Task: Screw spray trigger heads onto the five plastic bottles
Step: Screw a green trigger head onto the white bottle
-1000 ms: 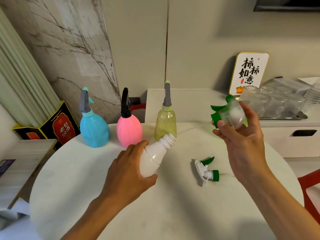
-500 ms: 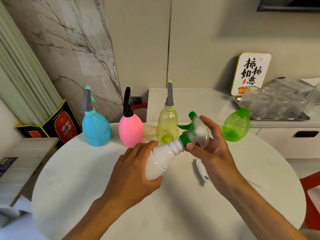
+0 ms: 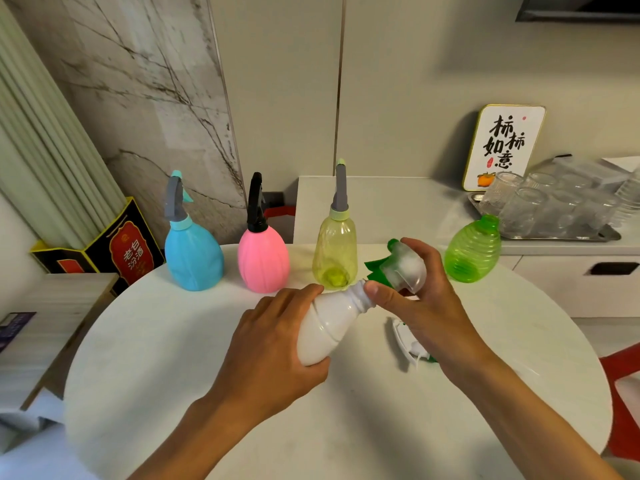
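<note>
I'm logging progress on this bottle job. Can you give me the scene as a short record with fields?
bottles with heads on: blue bottle, pink bottle, yellow bottle
in progress: white bottle, tilted, held by left hand
head being fitted: green-and-clear trigger head at its neck, in right hand
no head yet: green bottle
spare head: white trigger head on table, partly hidden

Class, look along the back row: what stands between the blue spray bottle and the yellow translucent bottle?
In the head view, the pink plastic spray bottle with its black trigger head stands between them, upright on the white round table.
</note>
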### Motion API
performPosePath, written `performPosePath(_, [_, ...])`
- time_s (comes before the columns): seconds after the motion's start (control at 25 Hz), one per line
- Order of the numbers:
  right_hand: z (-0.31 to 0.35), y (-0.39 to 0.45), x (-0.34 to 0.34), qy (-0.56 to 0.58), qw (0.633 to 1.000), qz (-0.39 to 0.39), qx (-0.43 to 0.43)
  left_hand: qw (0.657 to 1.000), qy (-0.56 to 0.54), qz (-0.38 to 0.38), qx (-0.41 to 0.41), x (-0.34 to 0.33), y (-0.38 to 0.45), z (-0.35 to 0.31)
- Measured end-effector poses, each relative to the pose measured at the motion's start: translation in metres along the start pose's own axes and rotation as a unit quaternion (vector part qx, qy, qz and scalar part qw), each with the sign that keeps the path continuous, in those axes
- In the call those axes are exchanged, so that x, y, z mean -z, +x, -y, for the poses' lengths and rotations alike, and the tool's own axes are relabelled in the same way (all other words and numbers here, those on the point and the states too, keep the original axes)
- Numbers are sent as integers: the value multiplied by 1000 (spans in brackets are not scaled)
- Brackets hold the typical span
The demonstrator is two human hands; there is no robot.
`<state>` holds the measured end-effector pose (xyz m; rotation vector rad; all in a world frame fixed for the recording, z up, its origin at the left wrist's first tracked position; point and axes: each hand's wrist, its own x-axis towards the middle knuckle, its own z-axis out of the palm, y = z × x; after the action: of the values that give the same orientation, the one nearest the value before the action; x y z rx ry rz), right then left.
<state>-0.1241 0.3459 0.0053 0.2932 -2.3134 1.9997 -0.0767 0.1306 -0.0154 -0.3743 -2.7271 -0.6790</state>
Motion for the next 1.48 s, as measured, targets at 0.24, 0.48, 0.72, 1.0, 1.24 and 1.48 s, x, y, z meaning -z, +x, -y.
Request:
performPosePath(0.24, [5, 5, 23, -399, 896, 16, 192, 1000, -16, 24, 6, 9, 5, 11])
performPosePath(0.48, [8, 0, 24, -311, 906, 168, 234, 997, 14, 68, -42, 21, 7, 23])
performPosePath(0.72, [10, 0, 24, -259, 914, 220, 223, 990, 26, 125, -67, 28, 7, 32])
performPosePath(1.0, [9, -2, 23, -151, 956, 215, 134, 989, 44, 113, -90, 30, 7, 33])
performPosePath(1.24, [5, -3, 22, -113, 964, 231, 71, 987, 84, 86, -105, 30, 6, 29])
performPosePath(1.48, [5, -4, 20, -116, 968, 211, 65, 984, 108, 71, -120, 30, 8, 26])
